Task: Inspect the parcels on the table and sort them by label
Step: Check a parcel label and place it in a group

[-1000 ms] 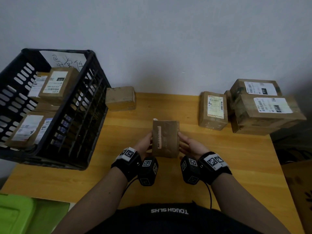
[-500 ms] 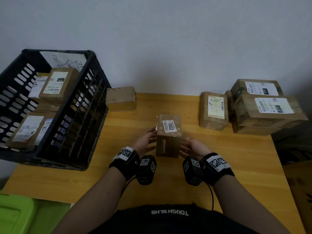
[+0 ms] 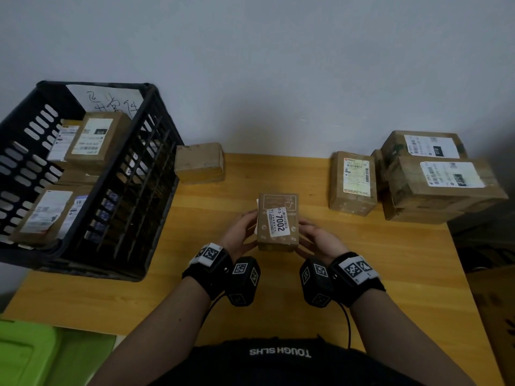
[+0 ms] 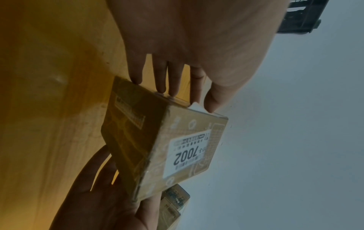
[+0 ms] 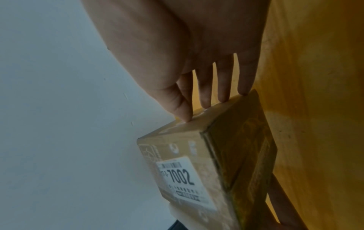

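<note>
Cardboard parcel (image 3: 277,222), small and stiff, probably light, held just above the table (image 3: 404,263), well right of the black crate (image 3: 117,190). Pressed between left hand (image 3: 242,229) and right hand (image 3: 317,240), fingers straight against opposite sides. Best gripped there. Label (image 3: 279,222) faced up, long axis pointed away toward the wall.

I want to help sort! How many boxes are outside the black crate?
6 brown cardboard boxes: one 7002-labelled held centre, one plain beside the black plastic crate, one standing right, three stacked far right; more may hide there.
</note>
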